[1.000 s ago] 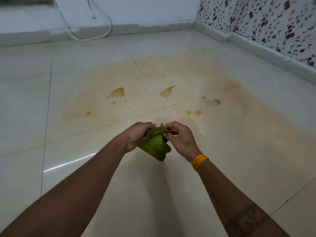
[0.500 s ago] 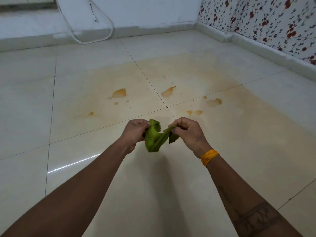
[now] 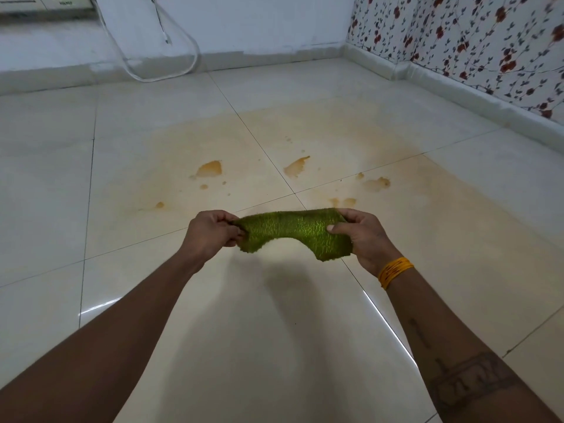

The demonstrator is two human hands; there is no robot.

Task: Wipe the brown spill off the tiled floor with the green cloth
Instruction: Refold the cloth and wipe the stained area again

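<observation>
Cream floor tiles are seen, bounded by a white wall at the far edge and floral wallpaper at the right edge. A white cable is looped against the far wall. Brown spill patches are scattered across the tile joints at mid-floor, ringed by a pale stain. The left hand is closed on the left end of the cloth. The cloth is held stretched above the floor, nearer than the spill. Its right end is pinched by the right hand. An orange band is worn on the right wrist.
</observation>
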